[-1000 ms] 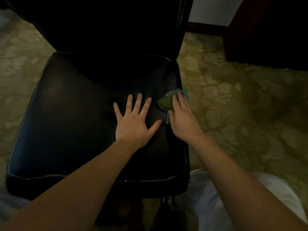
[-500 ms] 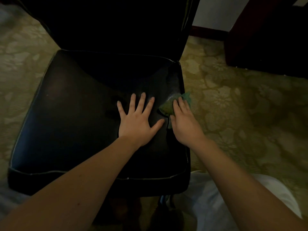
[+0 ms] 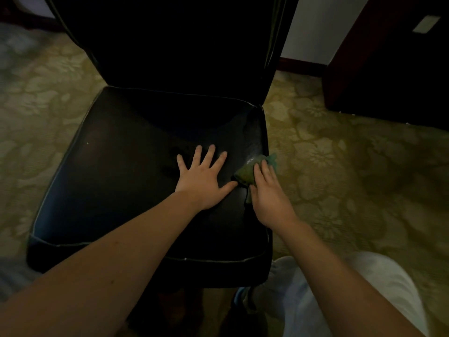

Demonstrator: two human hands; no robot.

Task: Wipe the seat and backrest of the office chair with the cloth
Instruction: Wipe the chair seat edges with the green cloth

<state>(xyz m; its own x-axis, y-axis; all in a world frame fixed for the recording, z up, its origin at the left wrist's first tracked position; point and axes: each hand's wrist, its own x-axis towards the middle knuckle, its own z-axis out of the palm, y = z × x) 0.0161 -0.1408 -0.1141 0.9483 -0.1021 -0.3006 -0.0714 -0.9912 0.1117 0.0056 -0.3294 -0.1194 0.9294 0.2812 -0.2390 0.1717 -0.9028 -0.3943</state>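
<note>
A black leather chair fills the view, its seat (image 3: 116, 181) edged with pale piping and its dark backrest (image 3: 170, 45) rising behind. My left hand (image 3: 204, 178) lies flat on the seat with fingers spread. A small crumpled green cloth (image 3: 247, 173) sits at the seat's right edge, one corner poking past the edge. My right hand (image 3: 269, 198) presses down on the cloth with straight fingers; part of the cloth is hidden under the palm. The two hands nearly touch at the left thumb.
Patterned green-gold carpet (image 3: 352, 178) surrounds the chair. Dark wooden furniture (image 3: 393, 76) stands at the back right, beside a white wall (image 3: 315, 32) with a dark baseboard. My pale trouser leg (image 3: 328, 295) is at the bottom right, close to the seat's front corner.
The view tilted up a little, showing more backrest. Both hands stay on the seat, and the right hand with the cloth has barely shifted along the right edge.
</note>
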